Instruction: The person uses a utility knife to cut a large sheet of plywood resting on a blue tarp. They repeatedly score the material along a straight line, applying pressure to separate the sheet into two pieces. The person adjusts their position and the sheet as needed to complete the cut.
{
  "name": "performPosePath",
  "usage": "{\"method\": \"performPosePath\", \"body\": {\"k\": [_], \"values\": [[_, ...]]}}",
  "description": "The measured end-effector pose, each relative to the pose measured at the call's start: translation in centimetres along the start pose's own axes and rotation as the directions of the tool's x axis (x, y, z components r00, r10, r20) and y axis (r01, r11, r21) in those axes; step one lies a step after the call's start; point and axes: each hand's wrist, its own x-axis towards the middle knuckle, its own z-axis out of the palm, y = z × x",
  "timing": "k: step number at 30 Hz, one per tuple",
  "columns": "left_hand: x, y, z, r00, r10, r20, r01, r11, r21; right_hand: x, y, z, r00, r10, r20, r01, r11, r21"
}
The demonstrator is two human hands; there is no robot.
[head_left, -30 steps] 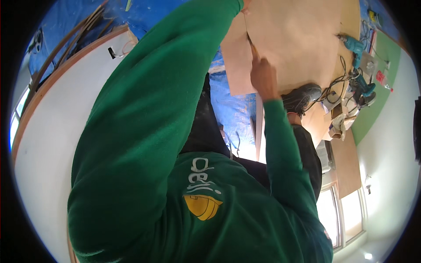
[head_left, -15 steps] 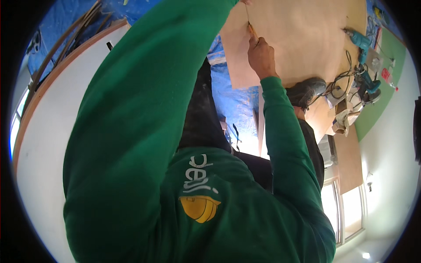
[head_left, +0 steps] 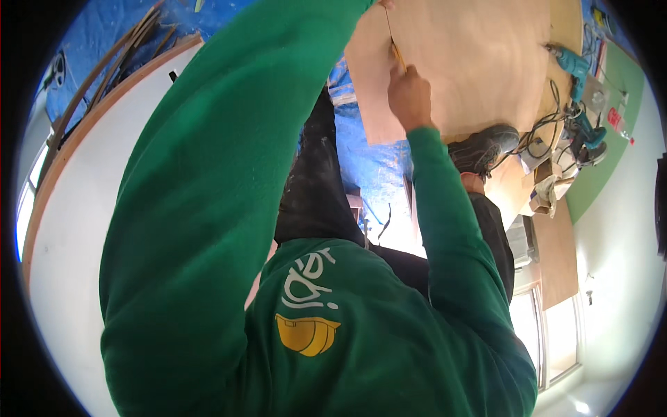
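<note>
My right hand (head_left: 410, 97) is closed around a pencil (head_left: 397, 55), whose tip rests on a large pale plywood sheet (head_left: 479, 62) lying flat ahead of me. My green-sleeved left arm (head_left: 229, 174) stretches across the picture to the sheet's upper left edge. Only a sliver of my left hand (head_left: 385, 4) shows at the top rim, so its grip is hidden. My green sweatshirt fills the lower half of the view.
A blue tarp (head_left: 368, 167) covers the floor under the sheet. Two teal power tools (head_left: 570, 66) (head_left: 587, 132) with tangled cables lie at the right, near my dark shoe (head_left: 486, 146). Wooden boards (head_left: 556, 257) and a curved wooden strip (head_left: 90, 125) border the area.
My right hand with the pencil has slid a little farther up the plywood sheet, then held about steady. The left arm stays stretched to the sheet's edge.
</note>
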Motion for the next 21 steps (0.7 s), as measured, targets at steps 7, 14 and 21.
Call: {"method": "performPosePath", "body": {"k": [7, 14, 21], "values": [[-0.6, -2.0, 1.0, 0.999, -0.048, -0.008, 0.047, 0.998, -0.049, -13.8, 1.3, -7.6, 0.952, -0.286, 0.110, 0.303, 0.930, -0.209], [-0.5, -1.6, 0.3, 1.000, -0.015, -0.003, 0.015, 0.999, -0.038, -10.2, 3.1, -2.9, 0.988, -0.150, 0.032, 0.152, 0.985, -0.080], [0.3, -1.3, 0.5, 0.999, -0.018, -0.046, 0.018, 1.000, 0.010, -2.5, 1.1, -0.9, 0.965, -0.261, -0.016, 0.255, 0.954, -0.159]]}}
